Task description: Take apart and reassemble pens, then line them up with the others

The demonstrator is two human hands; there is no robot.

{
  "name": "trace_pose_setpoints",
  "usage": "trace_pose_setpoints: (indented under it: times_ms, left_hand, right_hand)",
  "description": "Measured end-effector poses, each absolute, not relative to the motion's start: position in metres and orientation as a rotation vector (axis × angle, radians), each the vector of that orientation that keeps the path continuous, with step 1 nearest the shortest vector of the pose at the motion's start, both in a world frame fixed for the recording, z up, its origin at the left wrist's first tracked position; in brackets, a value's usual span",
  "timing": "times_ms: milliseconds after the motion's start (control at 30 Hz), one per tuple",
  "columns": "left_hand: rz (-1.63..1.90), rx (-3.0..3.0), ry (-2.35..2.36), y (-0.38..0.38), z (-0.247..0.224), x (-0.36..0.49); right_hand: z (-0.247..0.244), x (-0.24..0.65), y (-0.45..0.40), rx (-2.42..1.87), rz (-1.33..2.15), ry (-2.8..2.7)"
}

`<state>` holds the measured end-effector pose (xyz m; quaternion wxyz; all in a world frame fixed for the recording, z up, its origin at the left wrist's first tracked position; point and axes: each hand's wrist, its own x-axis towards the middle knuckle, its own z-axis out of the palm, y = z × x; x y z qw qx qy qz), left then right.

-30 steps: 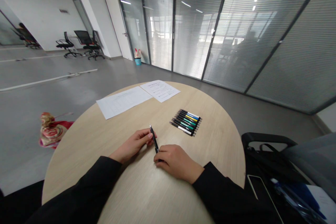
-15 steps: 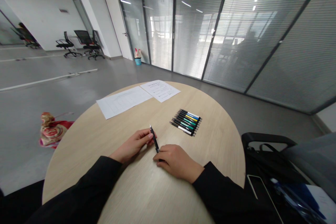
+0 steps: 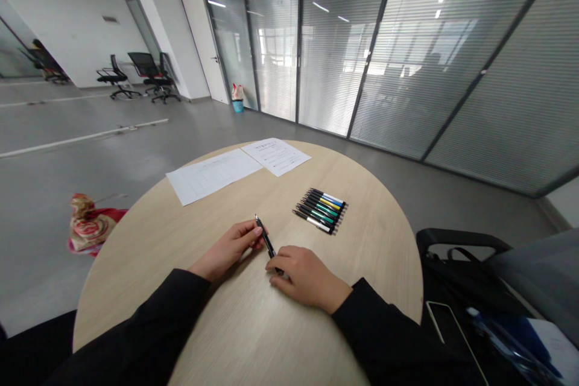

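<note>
A black pen (image 3: 266, 240) slants over the near middle of the round wooden table (image 3: 362, 271), its silver tip pointing up and left. My left hand (image 3: 233, 247) pinches it near the tip between thumb and fingers. Around its other end, the fingers of my right hand (image 3: 301, 274) are closed, partly hiding it. To the right of my hands lies a row of several pens (image 3: 321, 210), side by side, with white, green, yellow and blue barrels.
Two printed sheets, one on the left (image 3: 215, 175) and one beside it (image 3: 277, 155), lie at the table's far edge. A chair (image 3: 461, 241) holding a bag and a phone (image 3: 452, 338) is at the right. A patterned bundle (image 3: 93, 226) rests on the floor at left.
The black pen has tilted slightly, its tip shifting a little to the left. The fingers of my right hand have moved slightly up and right. The row of pens has stayed in place.
</note>
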<state>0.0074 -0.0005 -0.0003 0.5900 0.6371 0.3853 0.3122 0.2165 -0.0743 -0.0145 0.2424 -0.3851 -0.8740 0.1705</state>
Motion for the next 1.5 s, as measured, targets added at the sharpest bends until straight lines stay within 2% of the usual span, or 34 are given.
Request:
trace_pose_setpoints:
  times_ms: [367, 567, 1067, 1500]
  left_hand:
    - [0.879, 1.382, 0.994, 0.010, -0.004, -0.001]
    - [0.842, 1.494, 1.038, 0.007, 0.000, 0.000]
    - [0.674, 1.983, 1.104, 0.010, -0.004, -0.004]
    - [0.714, 1.937, 1.070, 0.007, -0.002, -0.005]
  right_hand:
    - [-0.007, 0.219, -0.074, -1.438, 0.481, -2.207]
    - [-0.009, 0.228, -0.069, -1.613, 0.396, -2.121]
    - [-0.028, 0.249, -0.077, -1.571, 0.318, -2.005]
    - [-0.037, 0.286, -0.072, -1.695, 0.240, -1.809]
